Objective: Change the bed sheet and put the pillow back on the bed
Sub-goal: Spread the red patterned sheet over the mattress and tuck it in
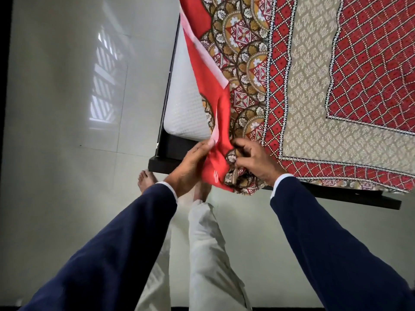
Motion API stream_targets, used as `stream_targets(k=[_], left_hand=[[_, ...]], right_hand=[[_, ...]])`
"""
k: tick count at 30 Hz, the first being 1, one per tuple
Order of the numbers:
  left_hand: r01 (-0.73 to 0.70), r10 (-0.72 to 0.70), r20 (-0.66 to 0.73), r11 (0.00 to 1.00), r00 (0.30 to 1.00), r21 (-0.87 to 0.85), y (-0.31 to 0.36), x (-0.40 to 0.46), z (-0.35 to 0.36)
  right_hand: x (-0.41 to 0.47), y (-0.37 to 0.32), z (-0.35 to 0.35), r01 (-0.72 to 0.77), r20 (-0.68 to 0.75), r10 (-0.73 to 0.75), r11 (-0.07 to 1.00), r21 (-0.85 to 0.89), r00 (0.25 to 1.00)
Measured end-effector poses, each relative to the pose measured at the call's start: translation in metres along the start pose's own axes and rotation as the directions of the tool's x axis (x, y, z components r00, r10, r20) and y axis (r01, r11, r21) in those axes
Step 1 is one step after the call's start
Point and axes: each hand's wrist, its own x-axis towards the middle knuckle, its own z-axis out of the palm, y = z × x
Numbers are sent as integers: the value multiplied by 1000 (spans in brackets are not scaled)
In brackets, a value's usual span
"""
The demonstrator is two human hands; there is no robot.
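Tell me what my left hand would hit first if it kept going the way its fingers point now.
Probably the white mattress corner: the left hand grips the red bed sheet with fingertips aimed at it. Depth is hard to judge.

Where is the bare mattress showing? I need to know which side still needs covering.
Head view, left of centre: the mattress shows along the bed's left edge, beside the sheet.

person is wearing dark navy long sleeves [116, 239] on both arms | a thin white cuff [281, 179] is showing at each wrist | pale off-white trousers [208, 254] are covering the legs | a bare foot [146, 179] is showing | left hand [190, 167] and right hand [256, 160] are wearing no gloves
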Motion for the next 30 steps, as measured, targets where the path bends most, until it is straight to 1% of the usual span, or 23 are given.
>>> stream_targets(k=[1,3,6,8,11,13,14,17,19,22,24,26,27,28,29,30], left_hand=[[15,-16,22,1000,1000,22,3,-4,-7],[43,-48,46,993,998,107,7,-8,-14],[55,-59,6,961,998,270,9,-11,-25],[76,-70,-30,956,997,284,9,-14,-35],[88,-72,-64,954,995,287,9,-24,-52],[84,-64,-84,962,994,261,6,-33,-60],[70,-46,-110,971,993,229,4,-38,-65],[-31,55,-233,994,971,106,1,-50,-85],[-80,99,-288,994,952,75,4,-56,-96],[-88,141,-340,982,930,167,8,-61,-113],[-53,159,-346,953,925,297,10,-65,-119],[32,149,-350,887,925,462,12,-65,-123],[71,154,-356,835,922,546,14,-63,-124],[115,166,-363,762,917,638,14,-60,-126],[169,208,-381,640,901,749,14,-57,-130],[223,267,-391,494,881,840,13,-54,-132]], right_hand=[[2,-1,4,-3,40,5,999,-50,999],[5,-5,10,-37,96,45,996,-87,994],[9,-12,18,-65,164,80,994,-93,983],[12,-17,25,-55,213,72,995,-85,974],[16,-27,35,-33,266,66,991,-128,962],[20,-27,39,-30,232,62,990,-139,971],[23,-24,41,-37,189,66,988,-153,980],[28,-19,49,-76,44,88,974,-213,995],[31,-17,56,-82,16,89,967,-240,996],[36,-15,65,-84,24,94,959,-272,995],[39,-14,69,-107,39,121,959,-263,992],[42,-14,72,-125,72,150,952,-279,986],[44,-13,74,-128,98,165,945,-302,981],[45,-12,77,-129,130,181,934,-333,975],[46,-10,79,-119,167,196,916,-384,966],[48,-8,81,-95,202,208,884,-457,957]])
